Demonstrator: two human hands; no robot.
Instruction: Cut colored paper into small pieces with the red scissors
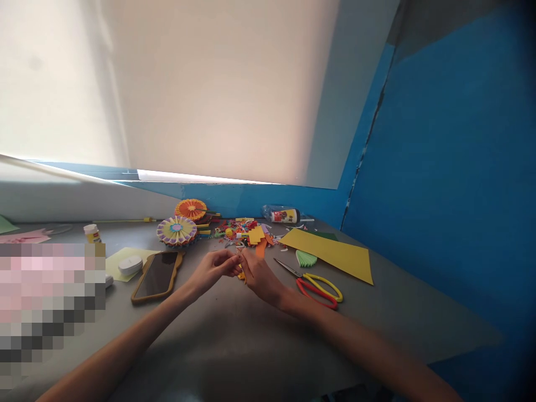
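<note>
Yellow scrap (242,274): apparently pinched between both fingertips, just before the paper pile (234,233).
Left hand (214,267): narrow pinch.
Right hand (260,277): narrow pinch.
Done: two paper rosettes (177,231), left of the pile.
Remaining: yellow sheet (329,254), right of the pile.

The wall (435,184) is coloured blue and the counter (402,318) grey. The scissors (307,289) are looped in red and yellow. A sheet (326,254) is yellow, a fan (305,258) pale green. One rosette (191,209) is striped orange and yellow; another (176,231) is ringed in lilac, yellow and teal.
</note>
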